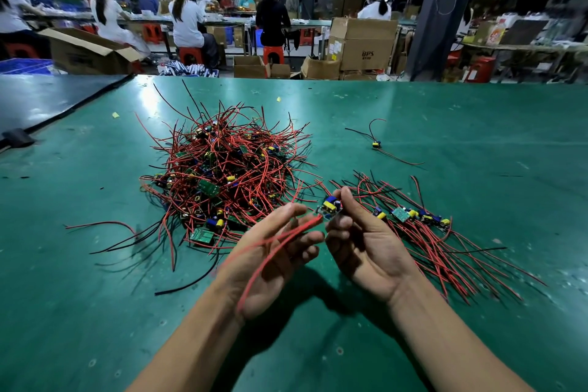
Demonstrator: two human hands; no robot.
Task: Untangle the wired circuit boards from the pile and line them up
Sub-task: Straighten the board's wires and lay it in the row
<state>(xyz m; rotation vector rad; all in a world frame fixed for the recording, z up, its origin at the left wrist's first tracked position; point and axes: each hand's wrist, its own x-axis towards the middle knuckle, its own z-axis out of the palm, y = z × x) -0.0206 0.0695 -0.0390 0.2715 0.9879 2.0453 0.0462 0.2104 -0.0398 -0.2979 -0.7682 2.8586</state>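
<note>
A tangled pile [222,169] of small circuit boards with red and black wires lies on the green table [461,124]. My right hand [362,242], palm up, pinches one small circuit board [329,206] with blue and yellow parts between thumb and fingers. That board's red wires [273,251] run across my left hand [273,251], which is palm up with its fingers loosely stretched under them. To the right, a row of boards [413,216] lies side by side with wires fanned toward me.
A single wired board [376,144] lies apart at the far right of the pile. A black table edge strip [63,111] runs at the far left. Beyond the table stand cardboard boxes [362,41], red stools and seated workers.
</note>
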